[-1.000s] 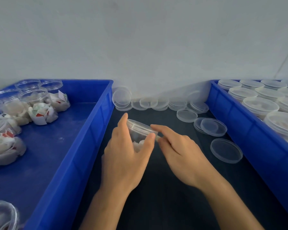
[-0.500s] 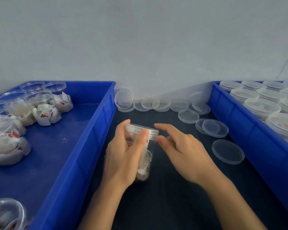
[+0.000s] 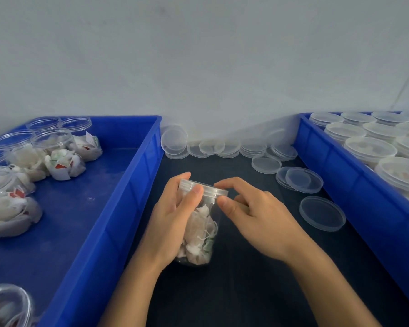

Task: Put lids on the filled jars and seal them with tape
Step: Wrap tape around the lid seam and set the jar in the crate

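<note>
A clear plastic jar (image 3: 200,232) filled with white tea bags stands on the dark table between two blue bins. My left hand (image 3: 172,223) grips its body, thumb up by the rim. A clear lid (image 3: 207,188) sits on top of the jar. My right hand (image 3: 255,215) pinches the lid's right edge between forefinger and thumb. No tape is in view.
The blue bin on the left (image 3: 118,208) holds several open filled jars (image 3: 57,156). Several lidded jars (image 3: 368,149) fill the blue bin on the right (image 3: 340,185). Loose clear lids (image 3: 321,213) lie on the table along the wall and beside the right bin.
The jar went from tilted and lifted to standing upright on the table. My right hand's forefinger and thumb have closed onto the lid's edge.
</note>
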